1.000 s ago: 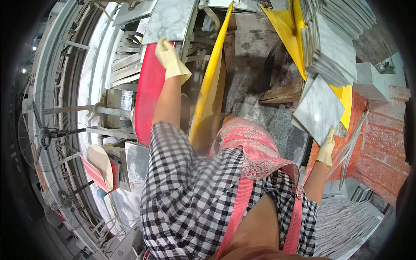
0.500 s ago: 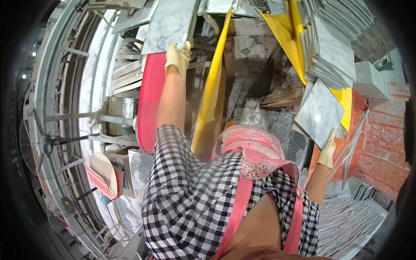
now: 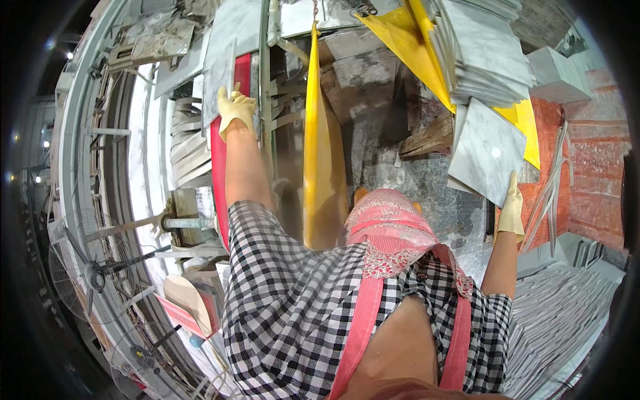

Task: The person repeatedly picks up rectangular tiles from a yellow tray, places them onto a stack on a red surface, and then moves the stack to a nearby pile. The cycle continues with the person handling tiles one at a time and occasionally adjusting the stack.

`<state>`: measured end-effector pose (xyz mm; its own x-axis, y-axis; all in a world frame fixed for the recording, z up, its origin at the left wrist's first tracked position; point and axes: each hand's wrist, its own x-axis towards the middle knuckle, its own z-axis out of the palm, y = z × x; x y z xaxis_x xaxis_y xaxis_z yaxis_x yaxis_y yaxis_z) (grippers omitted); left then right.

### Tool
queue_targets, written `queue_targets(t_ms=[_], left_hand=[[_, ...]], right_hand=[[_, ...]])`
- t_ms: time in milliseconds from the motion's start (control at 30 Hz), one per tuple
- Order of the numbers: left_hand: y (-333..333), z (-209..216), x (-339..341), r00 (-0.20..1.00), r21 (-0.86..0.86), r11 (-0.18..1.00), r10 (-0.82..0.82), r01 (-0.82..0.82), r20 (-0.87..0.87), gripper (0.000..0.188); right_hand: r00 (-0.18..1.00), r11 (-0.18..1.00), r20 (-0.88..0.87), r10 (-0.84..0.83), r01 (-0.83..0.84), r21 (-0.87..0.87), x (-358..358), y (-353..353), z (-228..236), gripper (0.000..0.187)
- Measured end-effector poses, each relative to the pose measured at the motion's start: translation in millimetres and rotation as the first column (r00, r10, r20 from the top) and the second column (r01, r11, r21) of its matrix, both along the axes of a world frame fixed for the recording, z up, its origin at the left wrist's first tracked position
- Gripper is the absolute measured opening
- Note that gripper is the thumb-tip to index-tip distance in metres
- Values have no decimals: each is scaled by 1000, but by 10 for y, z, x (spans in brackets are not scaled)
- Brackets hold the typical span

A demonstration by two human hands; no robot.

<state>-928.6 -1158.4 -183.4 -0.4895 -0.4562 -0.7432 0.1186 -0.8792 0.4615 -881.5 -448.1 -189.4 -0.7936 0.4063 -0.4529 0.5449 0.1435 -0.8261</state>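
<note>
My left hand (image 3: 237, 112), in a pale yellow glove, holds the right edge of a grey-veined white marble tile (image 3: 217, 77) above a red belt (image 3: 243, 70). The tile looks tilted, with its thin edge showing; my thumb lies on one side and my fingers on the other. Behind it lies another pale marble piece (image 3: 233, 25). On the right, my gloved right hand (image 3: 511, 210) grips the near right corner of a second marble tile (image 3: 489, 152), closed along its edge. That tile leans in front of a stack of marble tiles (image 3: 477, 57); its underside is hidden.
A yellow sheet (image 3: 313, 147) hangs left of centre, and yellow covering (image 3: 417, 50) lies beside the stack. A wooden block (image 3: 428, 137) sits between. Loose straps (image 3: 548, 190) lie by orange sheeting (image 3: 600, 167). Many thin slabs (image 3: 557, 313) stand at lower right; a fan (image 3: 93, 275) stands left.
My left hand has moved left and nearer to me with its tile, which now appears tilted, baring red belt beside it. My right hand stays on the other tile's corner. The view has shifted.
</note>
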Motion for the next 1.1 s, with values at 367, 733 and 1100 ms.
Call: queue_targets(t_ms=[367, 733, 1100], left_hand=[[975, 668, 955, 844, -430, 800, -518, 420, -140, 39], [3796, 791, 630, 150, -794, 19, -985, 607, 91, 26], [4407, 559, 126, -158, -452, -237, -966, 860, 206, 44]], right_hand=[[997, 1000, -81, 4, -5, -22, -92, -27, -79, 74], [997, 918, -28, 70, -76, -389, -161, 137, -119, 72], [994, 744, -61, 90, -108, -659, -133, 168, -86, 71]])
